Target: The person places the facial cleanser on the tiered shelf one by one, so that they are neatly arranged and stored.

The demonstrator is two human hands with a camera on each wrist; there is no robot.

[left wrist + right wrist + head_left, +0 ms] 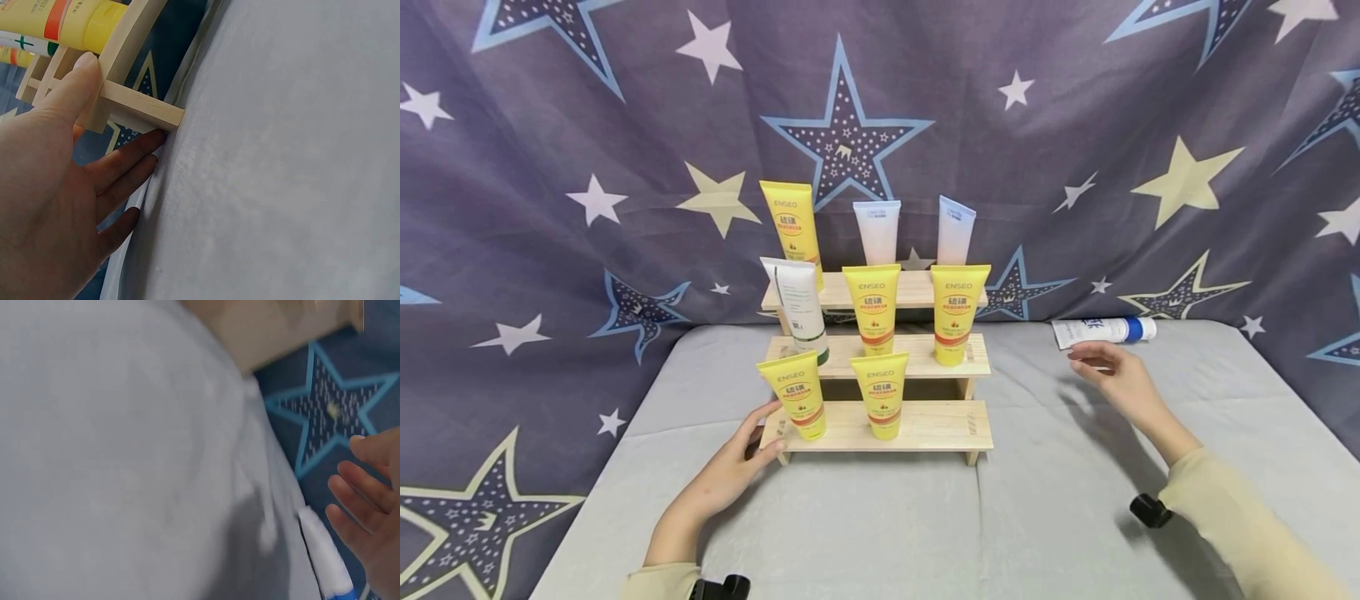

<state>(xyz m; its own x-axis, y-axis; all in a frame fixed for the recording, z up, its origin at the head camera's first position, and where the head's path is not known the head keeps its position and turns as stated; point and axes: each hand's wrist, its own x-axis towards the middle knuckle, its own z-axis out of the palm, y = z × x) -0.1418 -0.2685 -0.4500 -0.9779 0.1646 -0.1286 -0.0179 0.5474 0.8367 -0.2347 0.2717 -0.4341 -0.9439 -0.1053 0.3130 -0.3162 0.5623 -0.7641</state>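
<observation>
A three-tier wooden display stand [928, 423] bears squeeze tubes standing on their caps. My left hand [726, 473] grips the left end of its lowest tier; in the left wrist view the thumb lies against the board and the other fingers reach beside the leg. Two yellow tubes [883, 396] stand on that tier. The middle tier bears a white tube [797, 300] with a green cap and two yellow ones. Near the back edge at right lies a white tube with a blue band [1097, 331]. My right hand [1120, 383] hovers just by it, fingers loosely bent, holding nothing.
On the top tier stand a yellow tube [790, 221] and two pale tubes [877, 232]. A grey cloth [880, 533] covers the table. Behind it hangs a dark curtain [970, 75] with stars.
</observation>
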